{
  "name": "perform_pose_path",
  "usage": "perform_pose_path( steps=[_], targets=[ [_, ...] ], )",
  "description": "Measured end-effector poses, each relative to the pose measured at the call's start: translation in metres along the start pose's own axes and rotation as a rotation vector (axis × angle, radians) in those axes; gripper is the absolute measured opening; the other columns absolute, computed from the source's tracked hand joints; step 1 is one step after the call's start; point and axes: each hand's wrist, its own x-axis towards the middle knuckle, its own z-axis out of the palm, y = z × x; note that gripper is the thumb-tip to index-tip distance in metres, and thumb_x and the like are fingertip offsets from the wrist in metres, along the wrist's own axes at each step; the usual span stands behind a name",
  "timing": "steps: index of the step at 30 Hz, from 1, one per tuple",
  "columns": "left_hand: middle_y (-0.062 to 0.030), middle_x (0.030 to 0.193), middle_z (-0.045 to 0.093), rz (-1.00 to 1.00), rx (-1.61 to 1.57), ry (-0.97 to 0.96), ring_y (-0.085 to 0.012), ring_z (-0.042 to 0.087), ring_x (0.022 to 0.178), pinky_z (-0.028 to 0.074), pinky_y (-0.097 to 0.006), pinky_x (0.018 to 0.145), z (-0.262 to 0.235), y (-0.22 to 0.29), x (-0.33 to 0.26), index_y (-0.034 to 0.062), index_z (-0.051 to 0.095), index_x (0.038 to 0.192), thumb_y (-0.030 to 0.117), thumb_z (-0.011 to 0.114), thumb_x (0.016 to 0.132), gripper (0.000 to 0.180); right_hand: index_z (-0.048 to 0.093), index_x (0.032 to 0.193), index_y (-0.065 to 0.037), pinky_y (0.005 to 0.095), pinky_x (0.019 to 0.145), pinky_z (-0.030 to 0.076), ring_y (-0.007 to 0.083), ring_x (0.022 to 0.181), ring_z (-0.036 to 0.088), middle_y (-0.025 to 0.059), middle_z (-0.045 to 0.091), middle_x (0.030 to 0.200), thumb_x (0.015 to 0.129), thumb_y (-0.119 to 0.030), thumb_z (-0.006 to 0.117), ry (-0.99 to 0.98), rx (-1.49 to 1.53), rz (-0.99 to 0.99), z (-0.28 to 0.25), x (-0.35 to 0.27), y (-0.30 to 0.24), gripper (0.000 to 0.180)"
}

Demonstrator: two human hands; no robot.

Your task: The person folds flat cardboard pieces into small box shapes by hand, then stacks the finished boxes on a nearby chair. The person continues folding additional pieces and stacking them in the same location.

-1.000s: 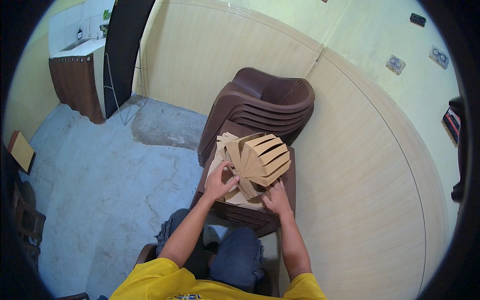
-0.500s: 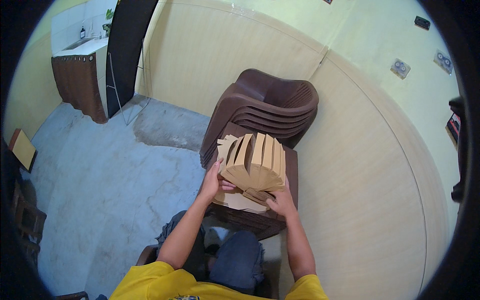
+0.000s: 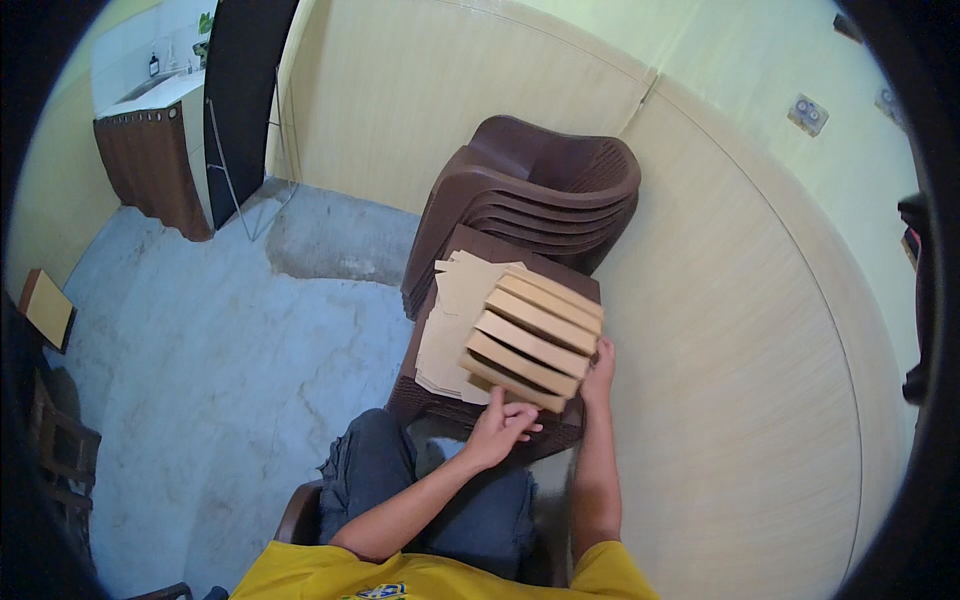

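A bundle of folded tan cardboard pieces point(image 3: 535, 335), fanned so that dark gaps show between them, is tilted over the right part of a brown stacked surface. My right hand point(image 3: 598, 375) grips its right edge, fingers partly hidden behind it. At the bundle's lower edge is my left hand point(image 3: 503, 430), fingers apart, the upper fingertips close to or touching the cardboard. Flat cardboard blanks point(image 3: 447, 335) with notched tabs lie in a pile to the left, partly under the bundle.
The brown surface point(image 3: 480, 243) bears the blanks. Stacked brown plastic chairs point(image 3: 535, 190) stand behind it. A beige wall panel point(image 3: 730, 330) runs close on the right. To the left is bluish concrete floor point(image 3: 220, 400), with a curtained sink counter point(image 3: 150, 165) beyond.
The bundle has moved right off the flat blanks and turned, its fan now narrower. My left hand has gone from its left side to its lower edge; my right hand is higher up the right side.
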Motion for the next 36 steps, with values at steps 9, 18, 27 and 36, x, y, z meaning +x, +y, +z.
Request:
perform_pose_path(
  steps=[9,18,27,36],
  targets=[
    [-0.0191,0.120,0.077,0.512,0.908,-0.087,-0.0417,0.073,0.108,0.057,-0.047,0.102,-0.024,0.002,0.018,0.0078,0.078,0.127,0.029,0.072,0.100,0.035,0.035,0.171,-0.020,0.0494,0.115,0.050,0.0336,0.143,0.057,0.0183,0.053,0.160,0.112,-0.057,0.047,0.073,0.798,0.333,-0.034,-0.063,-0.040,0.072],
    [-0.0183,0.103,0.079,0.453,0.966,-0.118,-0.0420,0.074,0.100,0.059,-0.049,0.095,-0.001,0.003,0.019,0.0076,0.079,0.115,0.030,0.073,0.094,0.031,0.057,0.151,-0.002,0.0397,0.103,0.054,0.0264,0.121,0.067,0.0138,0.071,0.131,0.103,-0.029,0.077,0.204,0.513,0.265,-0.011,-0.070,-0.087,0.059],
    [-0.0151,0.107,0.076,0.102,0.216,0.205,-0.0228,0.077,0.086,0.066,-0.040,0.080,-0.041,-0.016,0.034,-0.0003,0.060,0.128,0.017,0.061,0.107,0.027,0.070,0.123,-0.005,0.0363,0.081,0.054,0.0196,0.100,0.069,0.0065,0.073,0.113,0.105,-0.037,0.072,0.288,0.587,0.356,-0.024,-0.061,-0.059,0.037],
    [-0.0147,0.139,0.065,-0.160,-0.265,0.153,-0.0213,0.072,0.104,0.059,-0.031,0.072,-0.007,0.031,0.055,0.0182,0.013,0.176,0.042,0.066,0.111,0.087,0.069,0.118,-0.010,0.0403,0.074,0.057,0.0206,0.100,0.071,0.0057,0.071,0.114,0.104,-0.039,0.069,0.232,0.523,0.437,-0.034,-0.066,-0.055,0.032]
  ],
)
